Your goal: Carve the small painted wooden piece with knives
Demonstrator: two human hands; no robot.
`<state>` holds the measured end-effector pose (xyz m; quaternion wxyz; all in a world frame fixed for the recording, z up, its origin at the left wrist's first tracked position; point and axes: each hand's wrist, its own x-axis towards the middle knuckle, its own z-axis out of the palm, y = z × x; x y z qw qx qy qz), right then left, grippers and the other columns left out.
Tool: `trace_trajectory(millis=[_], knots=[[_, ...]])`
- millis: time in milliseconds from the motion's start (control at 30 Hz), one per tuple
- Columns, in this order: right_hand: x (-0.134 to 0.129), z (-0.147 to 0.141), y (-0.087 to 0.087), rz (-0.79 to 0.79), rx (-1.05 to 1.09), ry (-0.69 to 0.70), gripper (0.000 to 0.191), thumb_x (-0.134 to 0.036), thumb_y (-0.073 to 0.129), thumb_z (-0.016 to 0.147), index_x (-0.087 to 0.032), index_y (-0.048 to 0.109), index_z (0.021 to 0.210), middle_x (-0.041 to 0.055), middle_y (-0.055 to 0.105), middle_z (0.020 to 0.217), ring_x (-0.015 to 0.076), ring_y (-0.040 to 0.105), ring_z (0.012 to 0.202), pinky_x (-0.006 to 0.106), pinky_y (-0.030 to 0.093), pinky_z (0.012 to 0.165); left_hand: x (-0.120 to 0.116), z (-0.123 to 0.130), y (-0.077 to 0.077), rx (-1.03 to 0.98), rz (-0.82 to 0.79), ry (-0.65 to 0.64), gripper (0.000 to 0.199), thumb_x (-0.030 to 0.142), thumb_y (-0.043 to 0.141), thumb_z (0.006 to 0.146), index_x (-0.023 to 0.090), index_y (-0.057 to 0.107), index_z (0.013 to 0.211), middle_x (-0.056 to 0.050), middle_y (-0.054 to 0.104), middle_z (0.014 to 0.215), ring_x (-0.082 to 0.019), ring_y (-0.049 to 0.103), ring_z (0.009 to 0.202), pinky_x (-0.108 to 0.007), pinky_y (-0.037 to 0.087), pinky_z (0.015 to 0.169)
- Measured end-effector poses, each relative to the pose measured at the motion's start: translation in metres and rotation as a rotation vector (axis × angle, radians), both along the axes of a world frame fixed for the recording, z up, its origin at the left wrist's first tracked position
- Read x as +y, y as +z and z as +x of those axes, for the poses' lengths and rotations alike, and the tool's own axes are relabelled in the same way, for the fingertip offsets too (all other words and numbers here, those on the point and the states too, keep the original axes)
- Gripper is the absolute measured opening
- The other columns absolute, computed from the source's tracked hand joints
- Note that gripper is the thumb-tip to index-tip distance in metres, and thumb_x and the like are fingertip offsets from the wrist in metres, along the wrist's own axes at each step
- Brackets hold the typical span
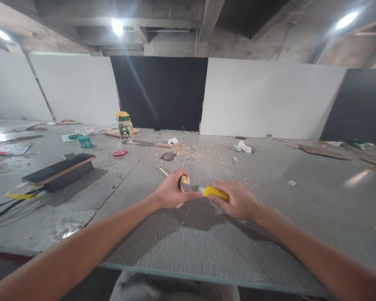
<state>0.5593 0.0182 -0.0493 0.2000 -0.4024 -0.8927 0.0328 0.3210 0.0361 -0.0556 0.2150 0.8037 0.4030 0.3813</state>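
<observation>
My left hand (171,190) is wrapped round a small pale piece of wood (185,180), whose lower end shows beneath the fingers. The yellow handle of a carving knife (213,192) sits in the closed fingers of my right hand (241,200). Its metal blade points left and lies against the wood, while my left thumb reaches along toward the blade. Much of the wood is hidden by my left hand. Just beyond that hand, a thin pencil-like stick (163,170) lies on the grey table (175,246).
Wood shavings (203,154) are scattered beyond my hands, near a dark flat stone-like piece (168,156) and crumpled tissue (242,146). To the left are a phone on a stand (62,169), a red round lid (119,153), a teal tape roll (85,142) and a yellow-capped bottle (124,127).
</observation>
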Motion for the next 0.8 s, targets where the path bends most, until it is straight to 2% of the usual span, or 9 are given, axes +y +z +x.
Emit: trace_trajectory(millis=[100, 233, 300, 400, 533, 633, 800], knots=[[-0.002, -0.001, 0.000, 0.031, -0.006, -0.034, 0.033, -0.047, 0.048, 0.094, -0.019, 0.054, 0.078, 0.0000, 0.055, 0.064, 0.0136, 0.044, 0.057, 0.028, 0.025, 0.057, 0.002, 0.002, -0.003, -0.014, -0.010, 0.038, 0.048, 0.054, 0.076, 0.066, 0.019, 0.046, 0.079, 0.002, 0.046, 0.077, -0.017, 0.045, 0.076, -0.029, 0.034, 0.067], [-0.001, -0.003, 0.001, -0.016, 0.110, -0.076, 0.035, -0.048, 0.043, 0.096, -0.020, 0.054, 0.081, 0.0014, 0.059, 0.069, 0.0147, 0.049, 0.061, 0.029, 0.028, 0.059, 0.005, 0.000, -0.004, -0.073, -0.009, 0.081, 0.038, 0.051, 0.068, 0.076, 0.019, 0.047, 0.080, 0.002, 0.044, 0.074, -0.015, 0.043, 0.071, -0.029, 0.034, 0.067], [0.000, -0.003, 0.001, -0.030, 0.125, -0.074, 0.035, -0.049, 0.043, 0.096, -0.020, 0.053, 0.078, 0.0007, 0.057, 0.067, 0.0144, 0.049, 0.060, 0.029, 0.028, 0.059, 0.006, -0.002, -0.003, -0.103, -0.031, 0.048, 0.040, 0.051, 0.068, 0.075, 0.019, 0.046, 0.084, 0.003, 0.042, 0.074, -0.014, 0.041, 0.069, -0.028, 0.033, 0.064], [0.001, -0.003, 0.001, -0.060, 0.084, -0.008, 0.037, -0.050, 0.046, 0.095, -0.019, 0.049, 0.074, -0.0008, 0.053, 0.063, 0.0129, 0.045, 0.057, 0.028, 0.027, 0.057, 0.007, -0.007, -0.002, -0.130, -0.059, -0.070, 0.048, 0.051, 0.075, 0.068, 0.020, 0.044, 0.088, 0.003, 0.040, 0.077, -0.013, 0.038, 0.068, -0.027, 0.032, 0.062], [0.000, -0.003, 0.001, -0.099, 0.076, 0.025, 0.038, -0.050, 0.046, 0.095, -0.019, 0.048, 0.073, -0.0019, 0.050, 0.062, 0.0115, 0.042, 0.055, 0.027, 0.026, 0.055, 0.007, -0.009, -0.001, -0.132, -0.020, -0.199, 0.042, 0.046, 0.074, 0.072, 0.019, 0.047, 0.089, 0.001, 0.041, 0.083, -0.013, 0.038, 0.071, -0.027, 0.033, 0.064], [0.000, -0.003, 0.001, -0.094, 0.076, 0.029, 0.038, -0.050, 0.046, 0.095, -0.019, 0.049, 0.073, -0.0019, 0.050, 0.061, 0.0113, 0.041, 0.055, 0.026, 0.026, 0.055, 0.008, -0.010, 0.000, -0.110, -0.014, -0.225, 0.041, 0.045, 0.074, 0.073, 0.019, 0.047, 0.089, 0.001, 0.040, 0.083, -0.013, 0.038, 0.073, -0.027, 0.033, 0.066], [-0.002, -0.004, 0.002, -0.085, 0.030, 0.066, 0.035, -0.046, 0.047, 0.094, -0.018, 0.051, 0.074, -0.0007, 0.053, 0.064, 0.0114, 0.040, 0.056, 0.027, 0.026, 0.057, 0.012, -0.011, -0.001, -0.064, 0.009, -0.222, 0.052, 0.045, 0.081, 0.064, 0.019, 0.044, 0.088, 0.002, 0.037, 0.080, -0.013, 0.035, 0.072, -0.027, 0.032, 0.066]])
